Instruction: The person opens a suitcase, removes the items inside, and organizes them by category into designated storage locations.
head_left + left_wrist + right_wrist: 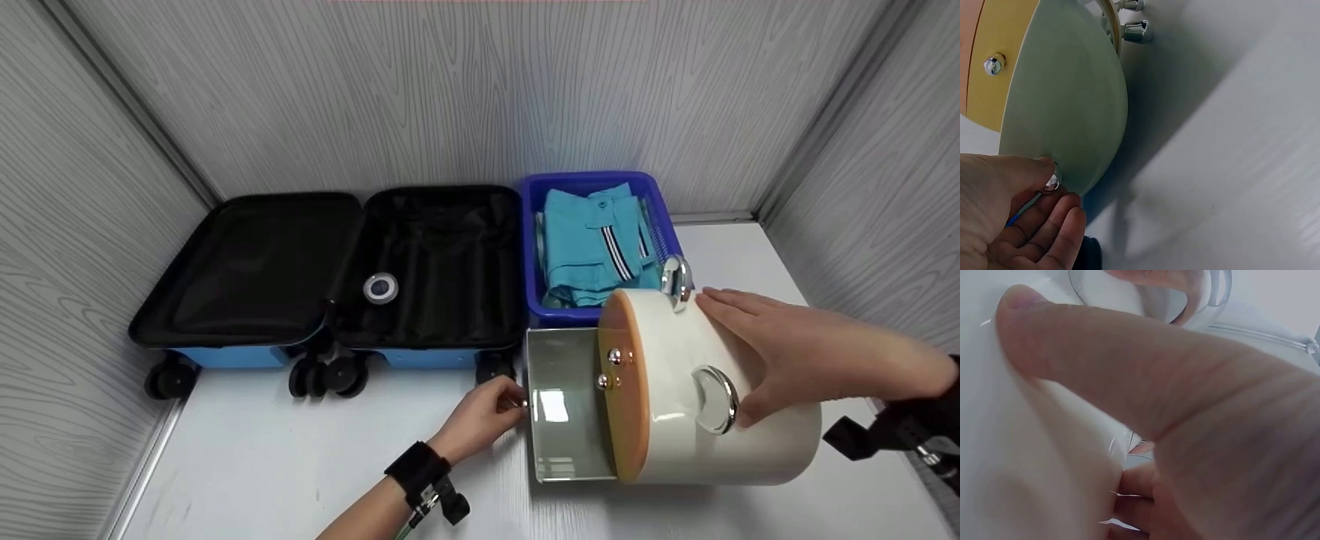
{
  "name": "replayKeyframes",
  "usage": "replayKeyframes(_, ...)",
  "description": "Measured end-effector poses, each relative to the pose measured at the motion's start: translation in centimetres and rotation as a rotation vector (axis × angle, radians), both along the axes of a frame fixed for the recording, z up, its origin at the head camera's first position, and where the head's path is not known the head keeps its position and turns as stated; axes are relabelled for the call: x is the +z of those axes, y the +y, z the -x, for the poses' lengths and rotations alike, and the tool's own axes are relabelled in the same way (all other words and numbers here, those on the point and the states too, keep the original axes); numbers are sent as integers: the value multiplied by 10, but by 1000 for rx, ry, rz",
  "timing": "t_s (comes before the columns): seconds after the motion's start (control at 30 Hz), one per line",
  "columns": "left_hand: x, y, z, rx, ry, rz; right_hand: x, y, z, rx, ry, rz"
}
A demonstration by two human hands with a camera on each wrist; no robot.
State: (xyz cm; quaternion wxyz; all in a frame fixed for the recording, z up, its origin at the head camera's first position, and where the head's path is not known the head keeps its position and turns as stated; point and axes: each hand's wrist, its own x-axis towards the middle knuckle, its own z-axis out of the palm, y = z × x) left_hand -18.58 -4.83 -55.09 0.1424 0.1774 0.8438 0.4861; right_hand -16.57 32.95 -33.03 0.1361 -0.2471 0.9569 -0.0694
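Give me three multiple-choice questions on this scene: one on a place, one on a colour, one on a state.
1. Where do the folded teal clothes lie?
A. in the blue plastic basket
B. in the suitcase
C. on the table

2. What colour is the round cylindrical case?
A. black
B. cream
C. red

3. How is the blue hard-shell suitcase?
A. zipped
B. upright
C. open flat

A: they fill the basket. B: its body is cream, under the right hand, while the left hand pinches its door knob. C: both black-lined halves show.
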Motion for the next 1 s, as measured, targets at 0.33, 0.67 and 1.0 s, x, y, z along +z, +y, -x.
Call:
replayKeyframes(0.33, 22, -12, 5, -25, 29, 67, 0, 1, -2, -34, -34, 0)
replayKeyframes(0.67, 74, -44, 35, 17, 130, 113, -1, 3, -3, -35, -28, 4)
replayKeyframes(1.0, 102, -90, 94, 193, 179, 216, -1, 3, -3, -31, -22, -1)
